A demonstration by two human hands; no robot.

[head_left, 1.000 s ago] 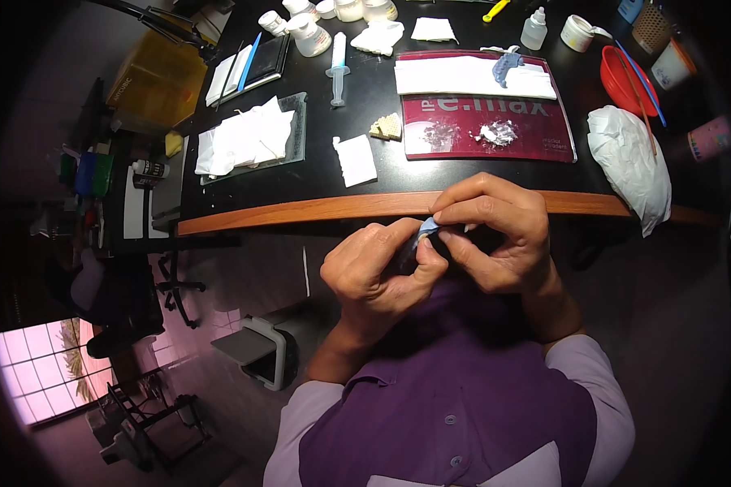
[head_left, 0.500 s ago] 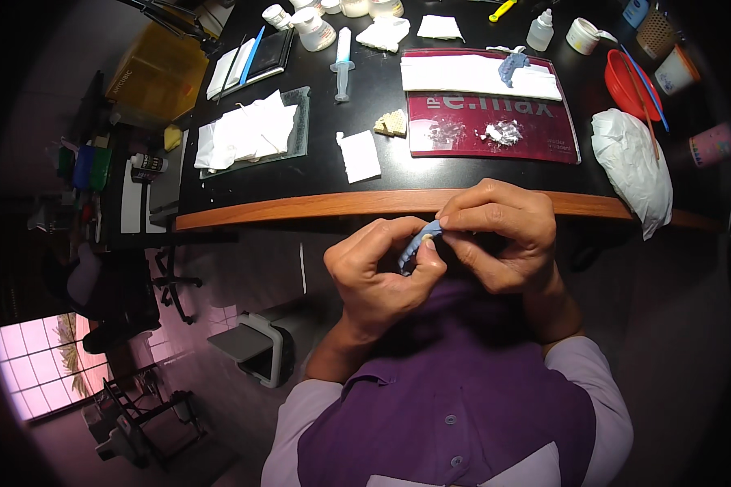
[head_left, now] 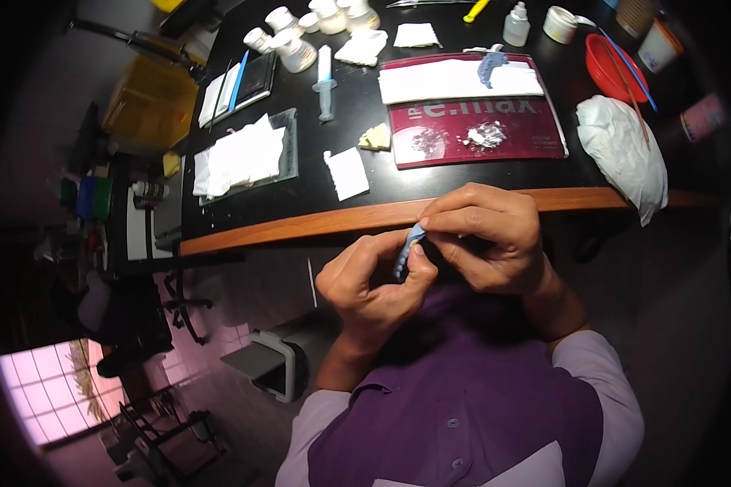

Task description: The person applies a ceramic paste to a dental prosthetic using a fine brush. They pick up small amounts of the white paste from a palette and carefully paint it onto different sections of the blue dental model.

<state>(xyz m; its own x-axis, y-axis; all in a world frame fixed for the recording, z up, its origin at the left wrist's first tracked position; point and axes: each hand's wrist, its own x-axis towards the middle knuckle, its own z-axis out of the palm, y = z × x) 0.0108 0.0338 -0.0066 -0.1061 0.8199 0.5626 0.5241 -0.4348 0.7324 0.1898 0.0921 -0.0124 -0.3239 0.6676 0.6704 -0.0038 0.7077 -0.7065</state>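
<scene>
Just off the table's front edge, my left hand (head_left: 369, 280) pinches a curved blue silicone dental mould (head_left: 402, 261) between thumb and fingers. Tooth-like bumps run along its lower side, and a small pale yellowish spot shows by the thumb tip. My right hand (head_left: 495, 239) is closed at the mould's upper end, thumb and forefinger pinching it there. Fingers hide much of the mould. Beyond my hands lies a dark red glass slab (head_left: 516, 134) bearing white powder (head_left: 486, 135) and a folded white paper pad (head_left: 455, 79). A second blue moulded piece (head_left: 490, 69) rests on that pad.
Left of the slab are a pale yellow toothed model (head_left: 374, 137), a white paper square (head_left: 348, 174), a syringe (head_left: 326, 89) and papers on a glass plate (head_left: 288, 166). Jars (head_left: 295, 53) stand behind. A red bowl (head_left: 609, 69) and white plastic bag (head_left: 621, 146) sit right.
The view has shifted slightly, moving the table things left in the picture. The mould is turned more upright, showing less of its length. Both hands keep their pinch on it.
</scene>
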